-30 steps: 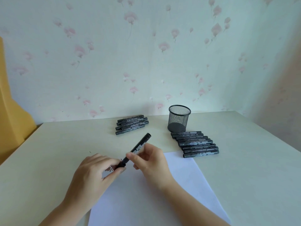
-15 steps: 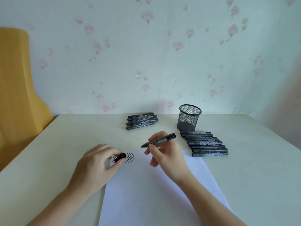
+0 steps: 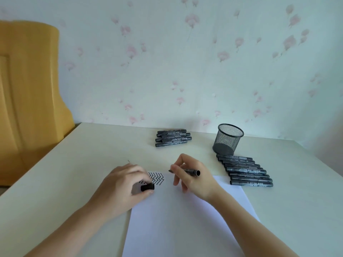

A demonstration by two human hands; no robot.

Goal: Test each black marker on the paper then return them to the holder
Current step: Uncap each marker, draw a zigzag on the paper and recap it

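Head view shows your right hand (image 3: 194,178) pinching an uncapped black marker (image 3: 187,171) by its barrel, tip pointing left, just above the top edge of the paper (image 3: 176,219). Your left hand (image 3: 124,184) grips the cap (image 3: 147,187) between thumb and fingers, beside the zigzag marks (image 3: 156,178) already drawn. The mesh holder (image 3: 228,139) stands upright near the table's far edge, with one row of markers (image 3: 245,172) just in front of it and a smaller pile (image 3: 173,138) to its left. The marker looks light, rigid and smooth, so hold it mid-barrel, close to the tip for control. The paper is thin and may slide, so steady it with your left hand.
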